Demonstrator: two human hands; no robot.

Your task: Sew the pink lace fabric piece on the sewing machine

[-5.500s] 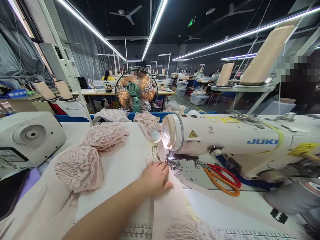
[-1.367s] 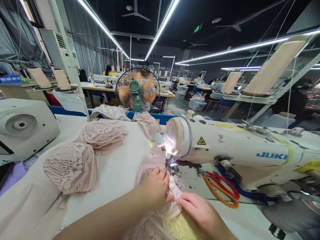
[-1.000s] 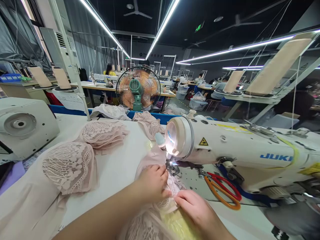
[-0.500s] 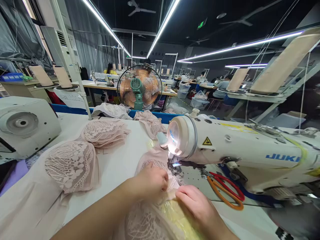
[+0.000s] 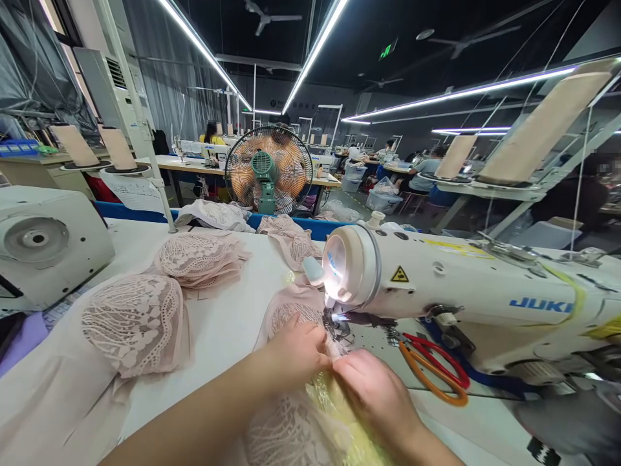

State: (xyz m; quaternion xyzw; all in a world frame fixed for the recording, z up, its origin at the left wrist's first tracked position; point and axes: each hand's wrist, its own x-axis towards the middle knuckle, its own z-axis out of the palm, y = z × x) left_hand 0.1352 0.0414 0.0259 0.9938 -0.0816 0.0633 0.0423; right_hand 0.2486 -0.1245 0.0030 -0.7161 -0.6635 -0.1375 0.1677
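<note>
A pale pink lace bra piece (image 5: 286,421) lies at the white sewing machine (image 5: 417,272), with its upper part beside the lit presser foot (image 5: 337,323). My left hand (image 5: 301,349) is closed on the lace just left of and in front of the foot, fingers bent. Close against it, my right hand (image 5: 373,385) pinches the fabric edge with thumb and fingers. A shiny yellow strip (image 5: 334,404) runs from between the hands toward me. The exact edge under my fingertips is hidden.
Orange-and-red-handled scissors (image 5: 434,369) lie right of my right hand. Stacked lace bra pieces (image 5: 136,323) sit on the left of the white table (image 5: 228,310). More lace pieces (image 5: 288,239) lie behind. A large fan (image 5: 266,171) stands beyond the table.
My right hand has moved slightly left and up, closer to the presser foot and my left hand. The fabric between them is drawn nearer the foot. The view has shifted a little.
</note>
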